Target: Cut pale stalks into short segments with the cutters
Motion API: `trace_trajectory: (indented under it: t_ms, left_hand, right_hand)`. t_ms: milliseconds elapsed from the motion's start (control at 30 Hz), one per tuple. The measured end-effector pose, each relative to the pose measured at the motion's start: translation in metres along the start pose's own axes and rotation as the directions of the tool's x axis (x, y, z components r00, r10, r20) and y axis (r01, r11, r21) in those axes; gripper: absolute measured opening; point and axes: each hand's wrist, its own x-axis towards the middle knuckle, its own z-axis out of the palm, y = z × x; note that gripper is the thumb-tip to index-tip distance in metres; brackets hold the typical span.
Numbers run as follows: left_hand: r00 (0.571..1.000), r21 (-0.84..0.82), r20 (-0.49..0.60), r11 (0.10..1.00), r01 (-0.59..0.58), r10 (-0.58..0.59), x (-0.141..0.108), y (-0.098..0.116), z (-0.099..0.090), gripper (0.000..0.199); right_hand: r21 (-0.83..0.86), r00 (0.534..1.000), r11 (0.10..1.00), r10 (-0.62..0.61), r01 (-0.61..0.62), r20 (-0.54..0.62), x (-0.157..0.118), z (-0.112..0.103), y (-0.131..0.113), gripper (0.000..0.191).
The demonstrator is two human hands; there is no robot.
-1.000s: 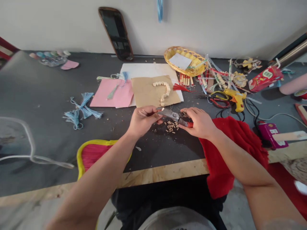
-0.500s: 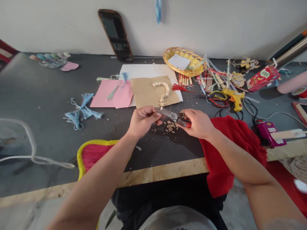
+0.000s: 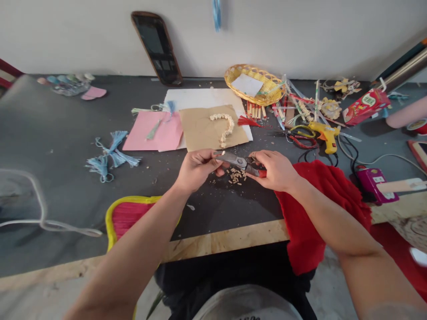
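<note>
My right hand (image 3: 275,171) is closed round the handles of metal scissors (image 3: 235,160), whose blades point left. My left hand (image 3: 198,169) is pinched at the blade tips, with a small pale piece (image 3: 223,153) showing there; the rest of what its fingers hold is hidden. Under the scissors, several short tan pieces (image 3: 236,176) lie scattered on the dark table. Just beyond my hands, a curved row of cream pieces (image 3: 229,126) rests on brown paper (image 3: 200,126).
Blue tassels (image 3: 115,153) and pink paper (image 3: 145,129) lie left. Behind are a phone (image 3: 158,49) and yellow basket (image 3: 247,95). To the right are a glue gun (image 3: 327,135), drink carton (image 3: 366,106), red cloth (image 3: 313,200) and purple box (image 3: 373,180).
The view has shifted slightly, so the tabletop things sit a little further left. Both hands keep nearly the same pose at the scissors.
</note>
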Motion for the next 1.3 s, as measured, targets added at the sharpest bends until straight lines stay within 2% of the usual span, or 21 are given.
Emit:
trace_trajectory:
  t_ms: [233,400,567,733,900,1300]
  left_hand:
    - [1.000,-0.041,-0.015,0.999,0.018,-0.018,0.000,-0.004,0.000,0.017]
    - [0.999,-0.056,0.049,0.998,0.021,-0.018,0.001,-0.003,-0.001,0.015]
    - [0.994,-0.072,0.110,0.997,0.034,-0.026,0.001,-0.002,-0.002,0.018]
    - [0.992,-0.081,0.117,0.996,0.046,-0.037,0.001,-0.001,-0.002,0.024]
    - [0.995,-0.067,0.099,0.997,0.025,-0.018,0.000,-0.001,-0.002,0.027]
    - [0.997,-0.016,0.078,1.000,-0.019,0.020,0.001,-0.004,-0.002,0.019]
  right_hand:
    - [-0.084,0.998,0.995,0.057,-0.055,0.026,-0.001,0.001,-0.008,0.034]
    - [-0.049,1.000,0.999,-0.013,0.014,0.009,0.001,0.003,0.000,0.046]
    - [-0.028,0.998,0.998,-0.057,0.057,0.023,0.001,0.002,0.007,0.046]
    - [0.049,0.998,0.997,-0.060,0.059,0.018,0.001,0.000,0.006,0.044]
    - [0.030,1.000,0.999,-0.019,0.019,-0.014,0.000,-0.001,0.005,0.046]
    - [0.020,0.999,0.999,-0.027,0.027,-0.017,-0.001,0.000,0.002,0.049]
